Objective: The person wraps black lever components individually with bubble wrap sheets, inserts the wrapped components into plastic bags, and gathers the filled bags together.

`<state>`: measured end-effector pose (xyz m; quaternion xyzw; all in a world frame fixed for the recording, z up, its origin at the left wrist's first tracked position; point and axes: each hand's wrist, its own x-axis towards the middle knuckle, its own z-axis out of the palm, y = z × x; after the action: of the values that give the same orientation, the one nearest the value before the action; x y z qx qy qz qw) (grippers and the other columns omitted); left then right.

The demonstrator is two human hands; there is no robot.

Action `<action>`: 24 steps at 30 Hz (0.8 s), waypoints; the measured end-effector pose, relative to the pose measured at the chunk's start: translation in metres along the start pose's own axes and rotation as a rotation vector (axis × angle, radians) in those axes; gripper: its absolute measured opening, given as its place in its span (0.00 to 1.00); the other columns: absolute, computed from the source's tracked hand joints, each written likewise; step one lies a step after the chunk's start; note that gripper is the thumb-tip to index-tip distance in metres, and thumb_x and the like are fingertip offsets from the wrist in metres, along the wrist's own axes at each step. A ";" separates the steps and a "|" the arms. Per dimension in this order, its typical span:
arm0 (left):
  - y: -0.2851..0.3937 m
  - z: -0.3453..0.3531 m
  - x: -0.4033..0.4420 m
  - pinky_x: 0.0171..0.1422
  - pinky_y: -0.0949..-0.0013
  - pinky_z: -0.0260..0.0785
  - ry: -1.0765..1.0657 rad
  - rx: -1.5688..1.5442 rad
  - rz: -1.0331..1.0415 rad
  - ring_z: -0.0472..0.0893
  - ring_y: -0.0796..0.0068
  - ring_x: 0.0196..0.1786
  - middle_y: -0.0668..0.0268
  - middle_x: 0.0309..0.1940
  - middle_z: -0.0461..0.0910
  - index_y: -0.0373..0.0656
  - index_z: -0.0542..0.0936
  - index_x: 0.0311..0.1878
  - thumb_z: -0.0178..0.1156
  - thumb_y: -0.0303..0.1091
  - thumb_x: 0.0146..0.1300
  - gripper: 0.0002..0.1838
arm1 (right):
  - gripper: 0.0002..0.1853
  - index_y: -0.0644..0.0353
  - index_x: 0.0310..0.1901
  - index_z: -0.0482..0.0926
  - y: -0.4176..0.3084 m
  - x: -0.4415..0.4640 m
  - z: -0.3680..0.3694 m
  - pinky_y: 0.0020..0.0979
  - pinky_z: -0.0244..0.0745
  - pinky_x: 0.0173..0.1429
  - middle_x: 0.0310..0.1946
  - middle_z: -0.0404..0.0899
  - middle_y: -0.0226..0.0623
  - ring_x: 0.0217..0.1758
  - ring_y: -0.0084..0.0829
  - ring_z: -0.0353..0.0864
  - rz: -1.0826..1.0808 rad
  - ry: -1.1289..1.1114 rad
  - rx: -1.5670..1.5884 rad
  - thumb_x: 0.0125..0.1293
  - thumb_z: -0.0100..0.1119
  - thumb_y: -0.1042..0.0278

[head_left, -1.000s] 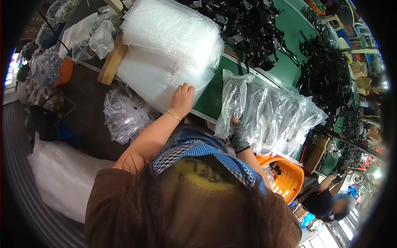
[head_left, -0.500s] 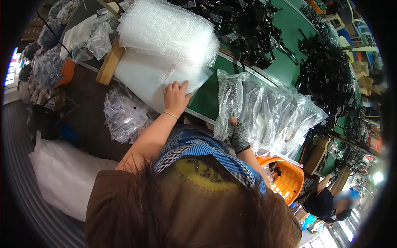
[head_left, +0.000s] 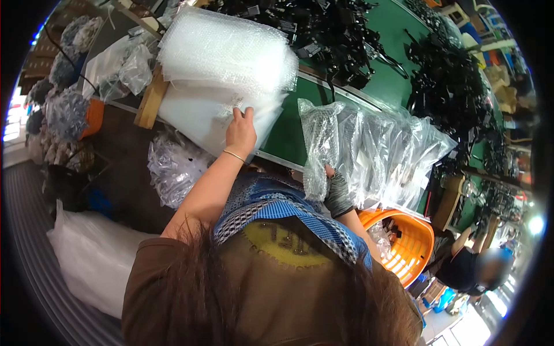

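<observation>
Left hand [head_left: 241, 132]: on plastic sheets [head_left: 193, 112]; cannot tell its grip.
Right hand [head_left: 338, 195]: gloved, grip holding bubble-wrap packet [head_left: 321, 131].
Desk [head_left: 288, 137]: green, metal-edged.

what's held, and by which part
The right grip holds a long, clear bubble-wrap packet by its near end; the left grip lies over flat, translucent plastic sheets, its hold unclear.

Two hands, one left [head_left: 241, 134] and one right [head_left: 337, 190], were at the worktop's [head_left: 289, 135] near edge. One bubble-wrap pile [head_left: 222, 49] lay on one sheet pile [head_left: 193, 112], one wood block [head_left: 151, 99] beside them. Two large heaps of black parts [head_left: 453, 86] lay there, and one orange basket [head_left: 416, 242] stood by the near edge. At least four parcels [head_left: 369, 153] overlapped.
</observation>
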<state>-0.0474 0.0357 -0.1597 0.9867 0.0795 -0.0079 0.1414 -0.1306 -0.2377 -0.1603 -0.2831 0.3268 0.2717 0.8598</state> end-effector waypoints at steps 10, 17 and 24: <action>-0.026 -0.003 0.010 0.46 0.51 0.71 -0.258 -0.198 0.147 0.77 0.44 0.39 0.44 0.39 0.73 0.36 0.77 0.40 0.48 0.31 0.61 0.11 | 0.25 0.68 0.58 0.66 0.038 -0.037 0.000 0.37 0.70 0.60 0.52 0.74 0.43 0.53 0.38 0.76 -0.131 0.048 -0.016 0.62 0.55 0.64; -0.027 -0.013 0.023 0.45 0.54 0.71 -0.340 -0.197 0.188 0.78 0.48 0.39 0.48 0.35 0.77 0.38 0.79 0.38 0.56 0.34 0.57 0.10 | 0.24 0.65 0.58 0.68 0.055 -0.039 -0.002 0.34 0.71 0.57 0.50 0.75 0.40 0.52 0.34 0.76 -0.220 0.064 -0.131 0.63 0.55 0.63; -0.024 -0.010 0.022 0.42 0.55 0.70 -0.343 -0.460 0.083 0.78 0.50 0.35 0.51 0.28 0.79 0.42 0.81 0.38 0.58 0.36 0.56 0.10 | 0.17 0.66 0.52 0.75 0.052 -0.052 0.033 0.23 0.71 0.50 0.45 0.79 0.33 0.45 0.21 0.76 -0.294 0.053 -0.599 0.63 0.58 0.68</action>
<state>-0.0294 0.0642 -0.1574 0.9154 0.0138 -0.1507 0.3731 -0.1845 -0.1941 -0.1189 -0.5743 0.2103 0.2215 0.7596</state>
